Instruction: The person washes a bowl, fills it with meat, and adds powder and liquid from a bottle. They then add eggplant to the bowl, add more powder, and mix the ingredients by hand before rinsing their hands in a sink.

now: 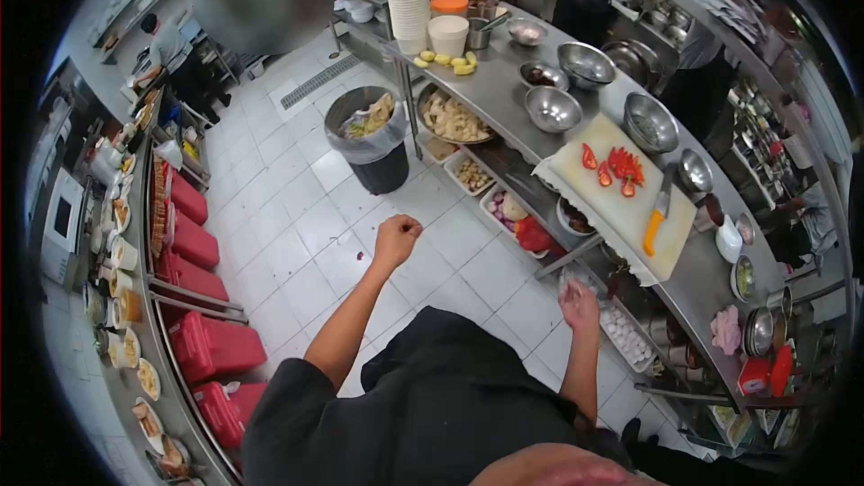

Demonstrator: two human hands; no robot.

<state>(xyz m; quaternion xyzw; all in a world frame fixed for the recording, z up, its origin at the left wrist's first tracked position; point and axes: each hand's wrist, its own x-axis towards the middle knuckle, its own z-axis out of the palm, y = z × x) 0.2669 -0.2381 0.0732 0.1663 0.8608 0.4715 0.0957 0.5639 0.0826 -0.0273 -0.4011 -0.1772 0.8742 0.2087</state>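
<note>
My left hand is held out over the tiled floor, its fingers curled together; whether anything small is between them I cannot make out. My right hand is beside the steel counter's front edge, palm up with fingers partly bent, close to a clear plastic bag; contact is unclear. On the counter, a white cutting board carries cut red pieces and a knife with an orange handle.
A lined trash bin stands ahead on the floor. Steel bowls line the counter. Red bins sit under the left shelf. One person stands at the back left; others work beyond the counter.
</note>
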